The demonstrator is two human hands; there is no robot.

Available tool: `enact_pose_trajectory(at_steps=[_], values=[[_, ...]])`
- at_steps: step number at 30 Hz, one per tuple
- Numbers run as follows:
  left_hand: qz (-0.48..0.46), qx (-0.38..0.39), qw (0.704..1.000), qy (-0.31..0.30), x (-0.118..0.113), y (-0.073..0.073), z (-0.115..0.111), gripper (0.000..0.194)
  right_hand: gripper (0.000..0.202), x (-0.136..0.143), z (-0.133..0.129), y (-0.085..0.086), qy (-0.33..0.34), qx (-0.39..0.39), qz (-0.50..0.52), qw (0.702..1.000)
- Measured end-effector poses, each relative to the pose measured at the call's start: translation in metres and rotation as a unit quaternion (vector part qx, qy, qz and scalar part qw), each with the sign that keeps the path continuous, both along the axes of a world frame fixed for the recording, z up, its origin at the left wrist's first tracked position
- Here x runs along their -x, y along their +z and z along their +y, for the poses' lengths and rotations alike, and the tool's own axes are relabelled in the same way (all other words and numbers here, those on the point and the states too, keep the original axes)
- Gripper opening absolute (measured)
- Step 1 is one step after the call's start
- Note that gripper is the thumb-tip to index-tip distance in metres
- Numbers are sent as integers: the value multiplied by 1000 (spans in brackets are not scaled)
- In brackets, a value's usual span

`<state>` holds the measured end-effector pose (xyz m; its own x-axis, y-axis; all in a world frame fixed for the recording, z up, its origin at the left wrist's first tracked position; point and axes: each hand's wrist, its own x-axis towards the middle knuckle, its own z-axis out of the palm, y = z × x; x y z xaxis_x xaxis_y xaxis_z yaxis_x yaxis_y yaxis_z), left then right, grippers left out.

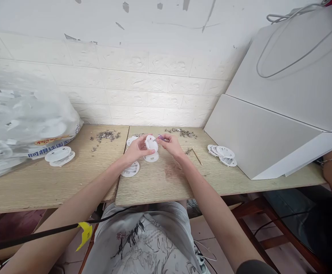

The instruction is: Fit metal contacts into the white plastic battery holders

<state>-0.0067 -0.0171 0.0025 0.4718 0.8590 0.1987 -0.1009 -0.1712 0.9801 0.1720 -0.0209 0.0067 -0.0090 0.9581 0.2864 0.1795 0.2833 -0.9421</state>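
left hand (138, 147)'s gripping a round white plastic disc (151, 141), tilted up over the pale wood-grain tabletop (154, 188), well back from its front edge. right hand (169, 145)'s pinching a small purple thing (161, 137) beside it, mostly hidden by fingers. big white box (268, 133) gets cut off at right.

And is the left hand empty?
No, the left hand is holding a white round piece between its thumb and fingers.

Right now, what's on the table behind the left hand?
Beyond the left hand, part of a white disc and some small metal pieces show; whatever the hand covers can't be seen.
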Motion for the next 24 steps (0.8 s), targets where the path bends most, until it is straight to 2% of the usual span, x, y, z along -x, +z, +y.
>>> enact_pose_trajectory(at_steps=[8, 14, 20, 24], values=[[19, -2, 1000, -13, 0, 1, -3, 79, 31, -3, 5, -7, 8, 16, -16, 1000], [15, -2, 999, 40, -1, -1, 1, 62, 36, -1, 2, -4, 9, -17, -35, 999], [3, 42, 998, 35, 0, 1, 0, 44, 48, -6, 4, 1, -105, -101, 44, 988], [-12, 81, 996, 39, 0, 0, 2, 42, 58, -12, 4, 5, -154, -133, 28, 979]])
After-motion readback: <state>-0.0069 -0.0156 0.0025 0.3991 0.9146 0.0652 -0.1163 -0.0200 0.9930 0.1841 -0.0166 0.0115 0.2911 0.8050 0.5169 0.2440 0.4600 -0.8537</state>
